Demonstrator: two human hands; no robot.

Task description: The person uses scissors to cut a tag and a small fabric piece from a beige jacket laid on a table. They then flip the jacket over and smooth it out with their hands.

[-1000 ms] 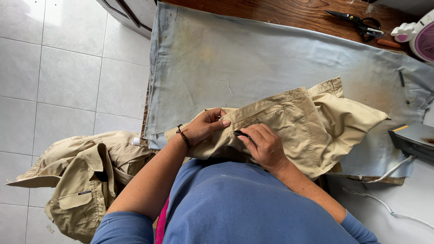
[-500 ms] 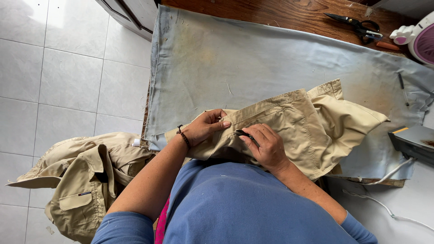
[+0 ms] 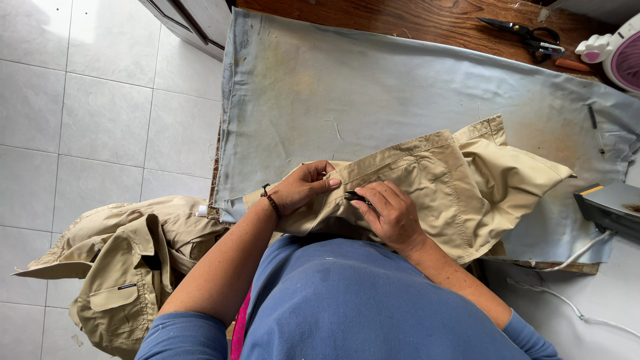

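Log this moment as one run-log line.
left hand: pins khaki garment | right hand: small dark tool at seam | surface: grey cloth | scissors far

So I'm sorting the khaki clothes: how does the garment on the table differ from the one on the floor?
The garment on the table lies spread on the pale blue cloth, pressed under both hands; the garment on the floor sits crumpled in a heap on the tiles, untouched. The left hand pins the first one's edge, and the right hand holds a small dark tool against it. Both are the same beige fabric.

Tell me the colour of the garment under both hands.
Khaki beige, plain, no pattern; the garment shows best in the head view, lying on a pale blue cloth.
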